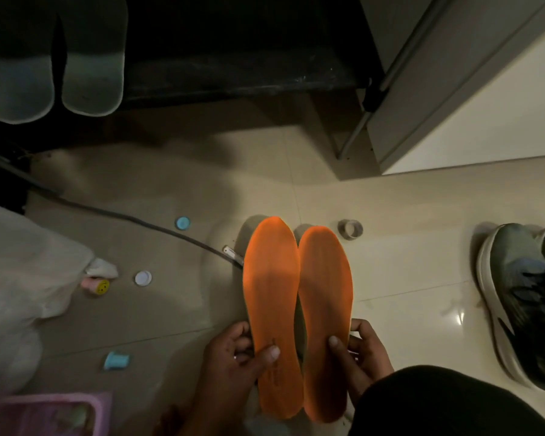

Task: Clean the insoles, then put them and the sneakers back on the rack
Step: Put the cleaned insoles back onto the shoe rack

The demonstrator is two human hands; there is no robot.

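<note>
Above floor (406, 215), left hand (233, 363), right hand (364, 354), gripping insoles (296, 309)

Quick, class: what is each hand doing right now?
Left hand: grips the left insole.
Right hand: grips the right insole.

— How many insoles do you have there?
— Two orange insoles (271, 309), one in your left hand (233, 360), one in your right hand (364, 354).
— Sneakers?
— Two, right of your right hand (523, 303).
— Beyond your hands?
— Two slippers (54, 80); left, two bottle caps (183, 222).
</note>
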